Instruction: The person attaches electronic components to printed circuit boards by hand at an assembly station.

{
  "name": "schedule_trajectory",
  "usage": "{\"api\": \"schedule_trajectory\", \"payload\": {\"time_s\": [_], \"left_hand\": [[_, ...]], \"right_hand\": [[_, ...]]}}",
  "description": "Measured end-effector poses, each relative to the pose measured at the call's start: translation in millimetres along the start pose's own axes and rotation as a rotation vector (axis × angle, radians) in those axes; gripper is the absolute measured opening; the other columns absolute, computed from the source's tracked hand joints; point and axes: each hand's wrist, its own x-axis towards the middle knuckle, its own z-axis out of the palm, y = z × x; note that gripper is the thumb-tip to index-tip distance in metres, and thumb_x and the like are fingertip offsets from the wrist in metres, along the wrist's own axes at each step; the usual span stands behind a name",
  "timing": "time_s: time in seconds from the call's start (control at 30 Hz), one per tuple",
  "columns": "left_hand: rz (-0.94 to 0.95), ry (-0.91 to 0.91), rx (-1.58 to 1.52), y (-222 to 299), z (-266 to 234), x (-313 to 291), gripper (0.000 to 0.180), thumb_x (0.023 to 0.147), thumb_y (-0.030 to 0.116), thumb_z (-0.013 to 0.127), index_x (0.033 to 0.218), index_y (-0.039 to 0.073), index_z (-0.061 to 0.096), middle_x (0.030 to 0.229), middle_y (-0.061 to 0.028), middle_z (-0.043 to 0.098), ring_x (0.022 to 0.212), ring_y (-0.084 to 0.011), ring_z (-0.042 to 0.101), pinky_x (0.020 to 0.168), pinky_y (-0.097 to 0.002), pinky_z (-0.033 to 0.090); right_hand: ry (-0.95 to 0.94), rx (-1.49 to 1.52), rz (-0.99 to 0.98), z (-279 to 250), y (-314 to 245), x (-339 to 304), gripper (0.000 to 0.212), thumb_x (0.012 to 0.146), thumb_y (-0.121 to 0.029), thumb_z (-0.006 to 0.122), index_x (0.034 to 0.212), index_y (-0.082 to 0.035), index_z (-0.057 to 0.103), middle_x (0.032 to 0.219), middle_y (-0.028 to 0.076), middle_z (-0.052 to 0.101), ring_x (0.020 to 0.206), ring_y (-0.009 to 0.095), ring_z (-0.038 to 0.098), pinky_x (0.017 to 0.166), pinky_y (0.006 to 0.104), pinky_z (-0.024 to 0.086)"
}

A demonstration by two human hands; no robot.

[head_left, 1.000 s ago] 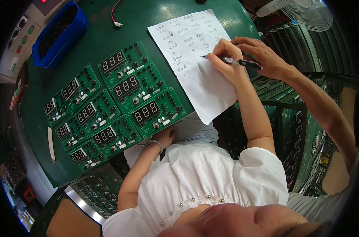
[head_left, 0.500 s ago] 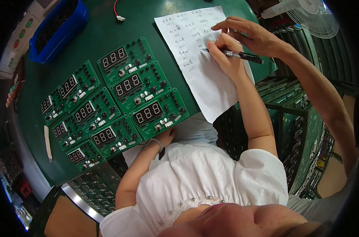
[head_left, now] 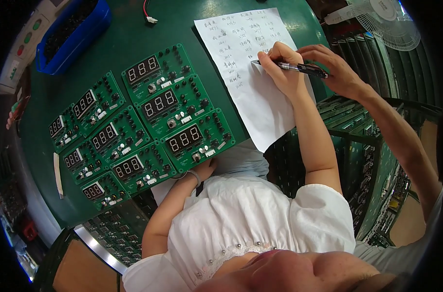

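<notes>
My right hand [head_left: 286,73] is closed around a black pen [head_left: 313,70], its tip close to a sheet of white paper [head_left: 260,114] covered in its upper part with handwriting. My left hand [head_left: 206,169] sits low at the table's near edge, beside the closest circuit board; its fingers are hidden. Several green circuit boards [head_left: 182,163] with three-digit displays lie in touching rows left of the paper. Just right of my right hand, by the paper's right side, is another person's hand [head_left: 345,75], coming in from the right.
A blue bin [head_left: 48,68] of small dark parts stands at the far left of the green table [head_left: 148,36]. Near it lies a red-and-black wire with a white plug [head_left: 151,20]. Racks of boards [head_left: 348,126] stand at right, below a white fan [head_left: 387,24].
The other person's hand has drawn back from over the paper, toward the right and nearer. The paper has shifted slightly right. My right hand keeps the pen; my left has barely moved.
</notes>
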Motion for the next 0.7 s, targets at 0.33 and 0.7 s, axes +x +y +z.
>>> {"api": "schedule_trajectory", "payload": {"time_s": [0.33,0.7], "left_hand": [[0.027,0.021,0.011,1.4,-1.0,-1.1,0.017,0.088,0.02,0.059,0.094,0.005,0.065,0.097,-0.02,0.065,0.093,-0.0349,0.063,0.084,-0.0442,0.049],[-0.007,-0.021,-0.004,2.7,-2.0,-0.2,0.019,0.09,0.022,0.058,0.095,0.006,0.065,0.097,-0.0189,0.065,0.095,-0.0349,0.063,0.087,-0.0444,0.049]], "right_hand": [[-0.037,-0.018,0.025,-1.2,-1.3,0.5,0.032,0.087,-0.007,0.072,0.067,-0.004,0.048,0.061,-0.001,0.053,0.057,0.004,0.042,0.052,0.0233,0.031],[-0.008,-0.048,-0.022,-2.4,-0.2,1.3,0.033,0.087,-0.006,0.072,0.066,-0.004,0.046,0.061,0.0,0.052,0.057,0.004,0.041,0.052,0.0236,0.031]]}}
